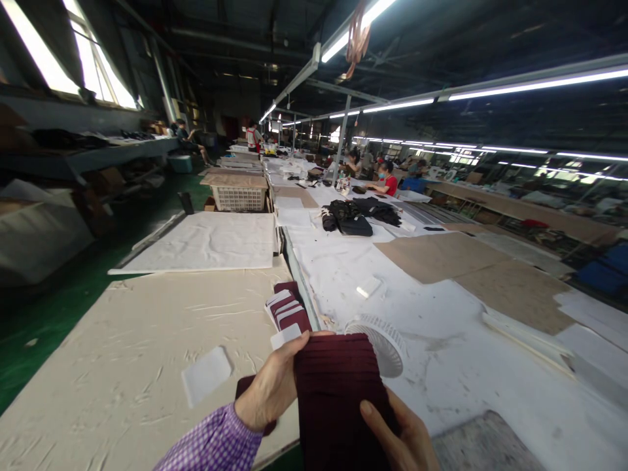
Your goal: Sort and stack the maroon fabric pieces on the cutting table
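A thick stack of dark maroon fabric pieces (pixel 338 392) is held up between my two hands, its layered edges showing at the top. My left hand (pixel 277 379), in a purple checked sleeve, grips the stack's left side near the upper corner. Lower down, my right hand (pixel 400 432) wraps around the right side with its thumb across the front. Just beyond my left hand lies a fanned pile of maroon and white pieces (pixel 289 311) at the table edge. A white rectangular piece (pixel 207 375) rests on the cream-covered table, and more maroon cloth shows partly behind my left wrist.
A round white fan (pixel 387 350) stands just past the stack on the white table (pixel 432 327). Farther off are black garments (pixel 348 219), brown sheets (pixel 441 255) and a plastic crate (pixel 240 198). Several people work in the distance, one in red (pixel 387 180).
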Motion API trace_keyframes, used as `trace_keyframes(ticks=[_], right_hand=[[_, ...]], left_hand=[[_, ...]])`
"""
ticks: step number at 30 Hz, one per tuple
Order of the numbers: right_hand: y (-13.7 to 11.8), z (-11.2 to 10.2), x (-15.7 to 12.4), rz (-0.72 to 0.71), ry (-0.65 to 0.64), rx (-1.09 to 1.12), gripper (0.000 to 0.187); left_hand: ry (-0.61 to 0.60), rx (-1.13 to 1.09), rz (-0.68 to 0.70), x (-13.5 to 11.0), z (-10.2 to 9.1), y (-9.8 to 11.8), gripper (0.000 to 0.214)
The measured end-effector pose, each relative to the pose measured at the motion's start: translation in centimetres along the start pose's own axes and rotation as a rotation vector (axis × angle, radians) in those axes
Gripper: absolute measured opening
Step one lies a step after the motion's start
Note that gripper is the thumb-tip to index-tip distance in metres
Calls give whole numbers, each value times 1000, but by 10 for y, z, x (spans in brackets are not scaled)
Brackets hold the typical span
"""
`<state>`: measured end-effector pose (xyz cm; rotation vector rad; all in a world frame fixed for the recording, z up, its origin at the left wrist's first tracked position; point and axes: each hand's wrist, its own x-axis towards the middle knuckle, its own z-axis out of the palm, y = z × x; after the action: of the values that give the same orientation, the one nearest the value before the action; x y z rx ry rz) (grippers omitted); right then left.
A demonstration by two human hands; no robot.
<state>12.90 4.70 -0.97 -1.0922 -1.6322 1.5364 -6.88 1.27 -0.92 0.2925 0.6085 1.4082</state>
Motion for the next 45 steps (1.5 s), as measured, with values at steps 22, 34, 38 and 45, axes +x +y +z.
trace_keyframes(ticks=[22, 34, 38, 45], right_hand=[[-3, 0, 1, 113, -50, 152, 48], [18, -3, 2, 35, 104, 79, 44], [27, -5, 2, 39, 217, 165, 42], [36, -14, -11, 139, 185, 411, 39]], left_hand=[[-155, 201, 123, -10, -6, -7, 60], [-10, 254, 158, -3, -5, -38, 46], [-19, 299, 155, 0, 1, -38, 44], [-48, 384, 155, 4, 8, -51, 40]])
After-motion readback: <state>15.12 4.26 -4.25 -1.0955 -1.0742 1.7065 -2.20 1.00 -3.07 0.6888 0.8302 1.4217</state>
